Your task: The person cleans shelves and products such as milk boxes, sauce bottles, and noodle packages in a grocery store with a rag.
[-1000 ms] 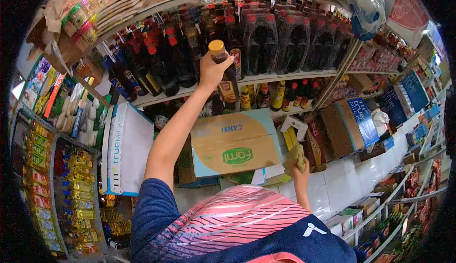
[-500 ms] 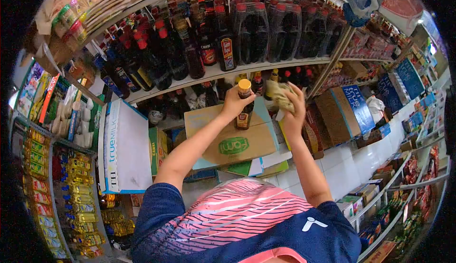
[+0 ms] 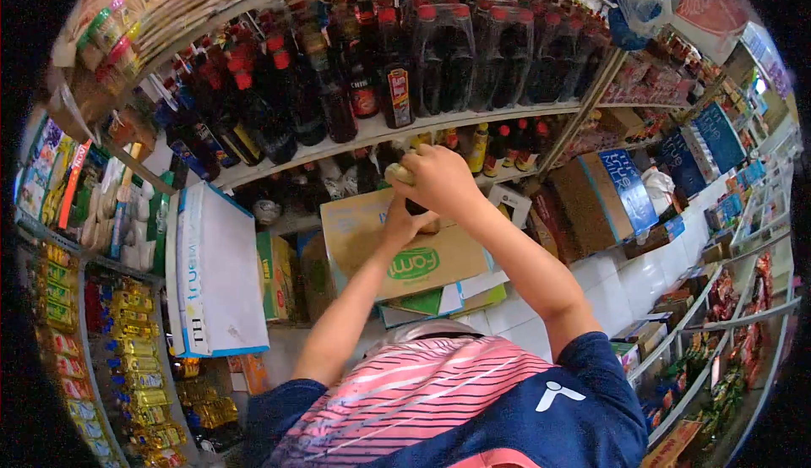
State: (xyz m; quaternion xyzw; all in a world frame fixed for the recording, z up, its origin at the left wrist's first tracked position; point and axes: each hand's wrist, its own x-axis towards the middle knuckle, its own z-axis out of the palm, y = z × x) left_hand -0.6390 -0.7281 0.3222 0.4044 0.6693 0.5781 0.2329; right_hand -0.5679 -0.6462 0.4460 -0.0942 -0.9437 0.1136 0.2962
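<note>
My left hand is wrapped round a dark sauce bottle, which stands over the cardboard box with green print. Most of the bottle is hidden by my hands. My right hand grips a crumpled yellowish cloth at the bottle's top, covering the cap. Behind my hands, more bottles stand on the low shelf, among them a yellow one.
Rows of dark bottles fill the shelf above. A white carton stands at left, near yellow oil bottles. At right are a brown and blue carton and a rack of packets.
My right hand has moved left with the cloth, from beside the bottle onto its top. My left hand has shifted lower and to the left on the bottle.
</note>
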